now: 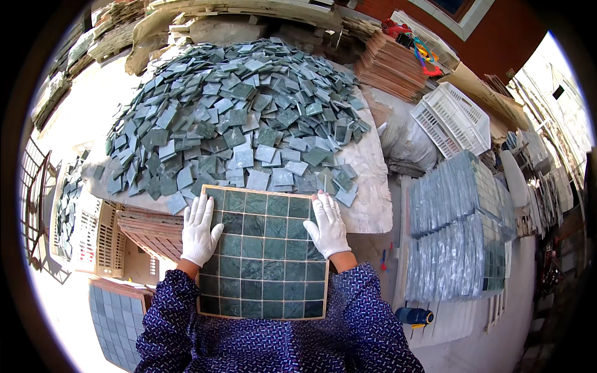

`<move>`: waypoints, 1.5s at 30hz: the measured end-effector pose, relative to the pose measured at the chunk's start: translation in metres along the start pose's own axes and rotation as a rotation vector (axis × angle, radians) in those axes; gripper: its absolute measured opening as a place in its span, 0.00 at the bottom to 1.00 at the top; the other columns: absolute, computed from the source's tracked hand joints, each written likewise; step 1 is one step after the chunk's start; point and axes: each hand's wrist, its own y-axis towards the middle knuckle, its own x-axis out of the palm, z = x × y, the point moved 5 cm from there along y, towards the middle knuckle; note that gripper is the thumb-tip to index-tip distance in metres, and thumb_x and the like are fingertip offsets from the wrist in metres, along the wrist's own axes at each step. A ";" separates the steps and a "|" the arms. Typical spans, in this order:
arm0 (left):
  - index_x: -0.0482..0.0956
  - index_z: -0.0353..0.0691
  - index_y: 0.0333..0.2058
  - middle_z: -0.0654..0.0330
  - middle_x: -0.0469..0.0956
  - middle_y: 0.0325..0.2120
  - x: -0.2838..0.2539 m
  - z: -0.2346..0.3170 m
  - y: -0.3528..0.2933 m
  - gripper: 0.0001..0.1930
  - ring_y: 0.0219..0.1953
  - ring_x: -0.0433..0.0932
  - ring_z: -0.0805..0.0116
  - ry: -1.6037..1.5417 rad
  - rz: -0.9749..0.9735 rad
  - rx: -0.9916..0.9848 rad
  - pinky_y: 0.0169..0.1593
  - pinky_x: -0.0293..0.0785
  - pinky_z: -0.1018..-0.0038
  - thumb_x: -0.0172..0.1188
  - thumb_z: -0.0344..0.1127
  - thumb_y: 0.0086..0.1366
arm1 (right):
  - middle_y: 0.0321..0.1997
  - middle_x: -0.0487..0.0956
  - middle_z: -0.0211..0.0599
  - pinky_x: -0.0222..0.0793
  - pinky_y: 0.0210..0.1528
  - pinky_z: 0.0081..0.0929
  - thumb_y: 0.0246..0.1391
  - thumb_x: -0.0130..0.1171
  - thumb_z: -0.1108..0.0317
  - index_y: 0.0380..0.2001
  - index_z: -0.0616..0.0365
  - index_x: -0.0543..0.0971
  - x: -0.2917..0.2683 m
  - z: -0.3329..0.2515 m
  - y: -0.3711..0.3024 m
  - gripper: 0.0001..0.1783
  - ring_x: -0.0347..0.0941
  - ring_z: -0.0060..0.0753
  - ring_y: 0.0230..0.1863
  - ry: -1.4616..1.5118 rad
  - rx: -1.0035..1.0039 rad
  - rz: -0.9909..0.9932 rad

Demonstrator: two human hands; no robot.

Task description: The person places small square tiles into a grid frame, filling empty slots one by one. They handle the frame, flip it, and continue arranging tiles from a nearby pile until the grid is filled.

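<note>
A thin wood-edged tray point(264, 192) stands in front of my body, filled with a grid of square dark green stone tiles point(275, 248). My left hand point(200, 230), in a white glove, lies along its upper left edge, fingers stretched out and thumb apart. On the upper right edge rests my right hand point(328, 227), also gloved, its fingers extended and its thumb over the tiles. Just beyond the tray spreads a big heap of loose grey-green stone tiles point(249, 112) on a pale worktable point(367, 205).
To the right, plastic-wrapped stacks of tile sheets point(448, 248) stand beside a dark blue bottle point(414, 316). White plastic crates point(451, 118) and a pile of brown trays point(388, 65) sit behind. On the left are a cream crate point(96, 239), more stacked trays point(146, 230) and a tiled panel point(115, 323).
</note>
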 end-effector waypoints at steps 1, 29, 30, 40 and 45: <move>0.56 0.36 0.64 0.50 0.52 0.67 0.001 0.002 0.000 0.35 0.69 0.49 0.52 -0.010 -0.011 0.001 0.69 0.44 0.57 0.54 0.47 0.63 | 0.67 0.59 0.53 0.51 0.68 0.45 0.53 0.60 0.57 0.64 0.61 0.60 -0.010 0.010 -0.012 0.39 0.54 0.54 0.68 0.037 0.060 0.024; 0.62 0.34 0.60 0.47 0.59 0.63 -0.015 0.020 0.005 0.32 0.65 0.55 0.48 -0.026 0.131 0.034 0.67 0.48 0.56 0.58 0.41 0.59 | 0.42 0.76 0.36 0.74 0.38 0.35 0.50 0.61 0.65 0.43 0.54 0.74 -0.032 0.035 0.007 0.16 0.76 0.40 0.40 -0.211 -0.227 0.146; 0.63 0.34 0.60 0.47 0.60 0.62 -0.021 0.031 0.005 0.32 0.65 0.56 0.48 -0.013 0.185 0.081 0.67 0.50 0.56 0.60 0.40 0.58 | 0.41 0.77 0.37 0.74 0.37 0.35 0.51 0.60 0.66 0.43 0.54 0.74 -0.036 0.040 0.010 0.15 0.76 0.41 0.38 -0.220 -0.130 0.184; 0.66 0.37 0.55 0.58 0.74 0.46 -0.003 0.097 -0.044 0.19 0.45 0.76 0.66 -2.234 -0.392 -0.813 0.43 0.80 0.71 0.50 0.41 0.70 | 0.45 0.78 0.40 0.75 0.35 0.31 0.45 0.65 0.72 0.40 0.53 0.77 -0.031 -0.136 -0.015 0.16 0.78 0.39 0.33 0.201 -0.592 -0.102; 0.67 0.34 0.49 0.57 0.71 0.41 -0.061 -0.080 -0.068 0.13 0.40 0.74 0.66 -1.987 0.227 -0.938 0.42 0.78 0.70 0.43 0.34 0.71 | 0.45 0.79 0.46 0.74 0.32 0.31 0.45 0.63 0.77 0.42 0.60 0.74 -0.045 -0.074 -0.038 0.17 0.77 0.34 0.30 0.448 -0.070 0.022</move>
